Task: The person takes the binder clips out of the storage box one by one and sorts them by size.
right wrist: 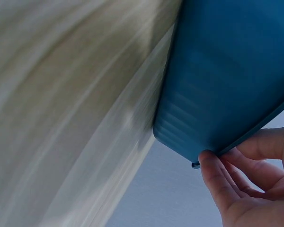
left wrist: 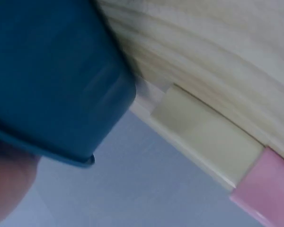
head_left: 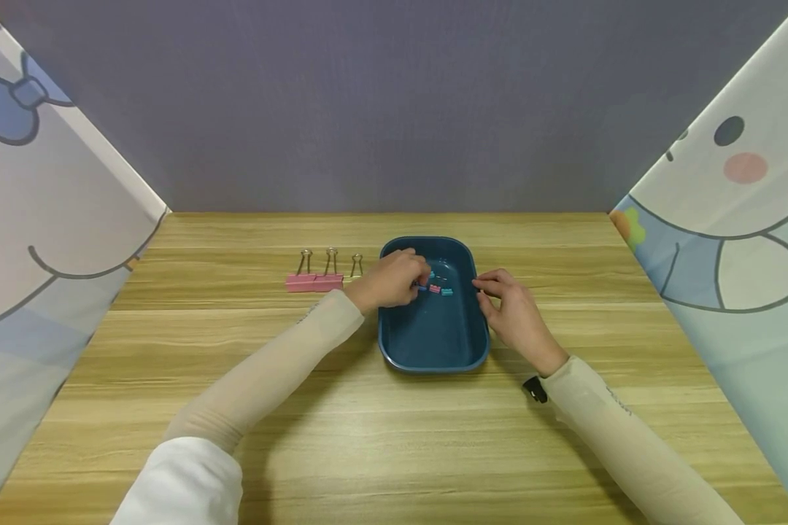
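The wooden worktop (head_left: 394, 408) carries everything, walled at the sides by cartoon-printed panels.

At its centre sits a dark blue tray (head_left: 433, 343), a shallow plastic basin with rounded corners and a thin lip. It looks light and stiff, apt to slide on the smooth wood if nudged; the rim is the natural place to steady it.

The right hand (head_left: 515, 313) rests at the tray's 3 o'clock edge. The right wrist view shows its fingertips (right wrist: 213, 170) pinching the lip of the tray, thumb beneath.

The left hand (head_left: 394, 278) reaches over the rim at about 10 o'clock, fingers curled down over the small clips; whether it already pinches one I cannot tell, since the knuckles hide the tips.

Outside the tray, at its 9 o'clock, stand two pink binder clips (head_left: 314, 280) with wire handles upright, touching side by side, and a smaller pale clip (head_left: 357, 265) just beside them.

Smallest of all are the mini clips (head_left: 441, 290) inside the tray, pink and teal, lying near its middle towards 12 o'clock. These look very light and hard, with springy steel bodies, and are likely fiddly; each is best taken by a fingertip pinch across its body.
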`<action>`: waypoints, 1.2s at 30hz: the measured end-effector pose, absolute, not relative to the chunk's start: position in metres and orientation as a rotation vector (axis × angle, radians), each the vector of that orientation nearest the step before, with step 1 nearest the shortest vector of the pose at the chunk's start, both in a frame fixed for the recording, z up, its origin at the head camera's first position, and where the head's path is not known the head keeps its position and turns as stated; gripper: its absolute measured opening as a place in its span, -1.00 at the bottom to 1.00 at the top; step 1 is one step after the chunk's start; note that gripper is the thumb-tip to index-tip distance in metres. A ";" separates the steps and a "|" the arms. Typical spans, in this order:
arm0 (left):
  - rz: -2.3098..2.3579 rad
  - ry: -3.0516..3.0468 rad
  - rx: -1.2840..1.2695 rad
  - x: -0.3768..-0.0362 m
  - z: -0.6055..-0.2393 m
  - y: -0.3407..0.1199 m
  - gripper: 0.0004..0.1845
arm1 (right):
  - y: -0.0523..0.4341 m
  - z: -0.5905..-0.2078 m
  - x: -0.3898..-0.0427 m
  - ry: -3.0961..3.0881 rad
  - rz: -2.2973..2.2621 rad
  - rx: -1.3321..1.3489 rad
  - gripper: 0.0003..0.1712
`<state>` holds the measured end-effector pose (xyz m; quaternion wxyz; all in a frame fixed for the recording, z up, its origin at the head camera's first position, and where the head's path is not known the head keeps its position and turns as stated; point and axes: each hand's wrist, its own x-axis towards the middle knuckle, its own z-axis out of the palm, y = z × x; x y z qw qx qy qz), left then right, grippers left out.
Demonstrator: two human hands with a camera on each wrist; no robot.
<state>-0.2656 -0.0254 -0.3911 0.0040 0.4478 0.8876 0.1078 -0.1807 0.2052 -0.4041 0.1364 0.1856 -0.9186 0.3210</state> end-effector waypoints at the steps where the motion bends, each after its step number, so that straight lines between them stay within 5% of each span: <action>1: 0.361 2.772 1.422 -0.266 -0.390 -0.027 -0.91 | 0.205 -0.404 -0.181 -2.660 0.927 0.539 -0.73; 36: 0.816 2.811 1.576 -0.244 -0.370 -0.119 -0.85 | 0.206 -0.404 -0.178 -2.675 0.910 0.517 -0.73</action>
